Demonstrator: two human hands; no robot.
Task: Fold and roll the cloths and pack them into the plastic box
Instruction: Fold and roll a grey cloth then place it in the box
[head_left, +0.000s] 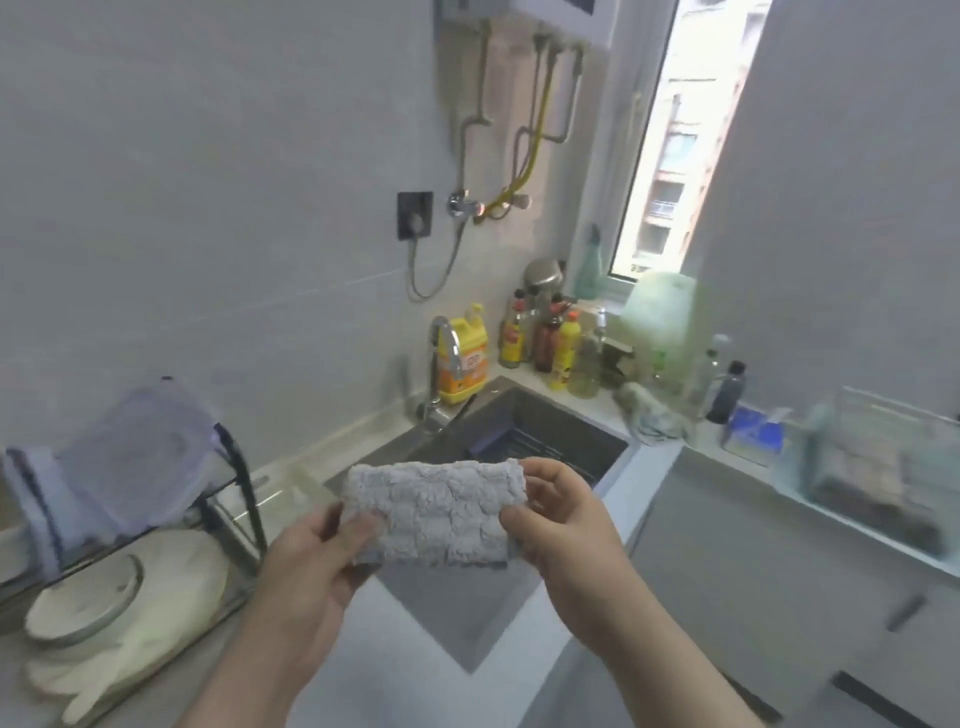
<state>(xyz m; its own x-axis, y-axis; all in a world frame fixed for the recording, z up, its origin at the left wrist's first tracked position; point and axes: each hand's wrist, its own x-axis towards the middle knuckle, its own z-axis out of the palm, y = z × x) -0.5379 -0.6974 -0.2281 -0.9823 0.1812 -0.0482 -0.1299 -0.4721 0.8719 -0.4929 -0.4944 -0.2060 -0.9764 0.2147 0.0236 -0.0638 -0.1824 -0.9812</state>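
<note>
Two hands held apart: the left hand (311, 561) and right hand (563, 525) each pinch one end of a folded grey cloth (434, 512), in the air just before the sink (498, 410). A slack pinch could drop it in. The plastic box (857, 431) sits well right of the sink.

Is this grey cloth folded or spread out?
Folded: the grey cloth is a compact rectangle, a second layer showing under its lower edge; left hand and right hand pinch it.
</note>
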